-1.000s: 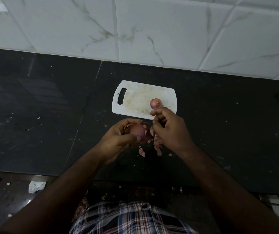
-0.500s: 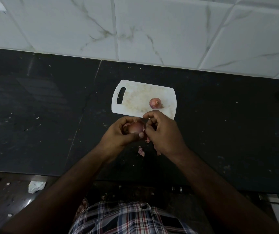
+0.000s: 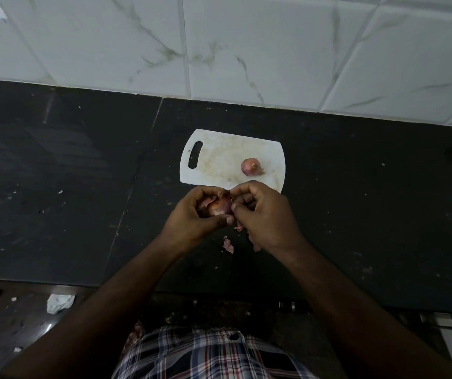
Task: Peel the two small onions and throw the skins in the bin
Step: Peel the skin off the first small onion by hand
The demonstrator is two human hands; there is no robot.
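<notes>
At the far left, on the floor below the dark counter [image 3: 55,187], lay a crumpled white scrap [image 3: 59,302] and a few smaller white bits. On the counter, a white cutting board [image 3: 219,160] sat near the tiled wall, its handle slot at the left end. The left hand [image 3: 192,217] was held just in front of the board's near edge, fingers curled around a small onion [image 3: 219,207]; the thumb pressed across the onion's near side, and a flap of loose reddish skin stood up from its top. The right hand [image 3: 266,214] was touching it from the other side, thumb and forefinger pinched together on that skin at the onion's top, the other fingers folded in. Beneath the two hands, peeled skin pieces [image 3: 228,245] lay on the counter, some partly hidden under the right wrist. Further right, the second onion [image 3: 251,167] rested on the right half of the board, apart from both hands, its skin apparently on.
</notes>
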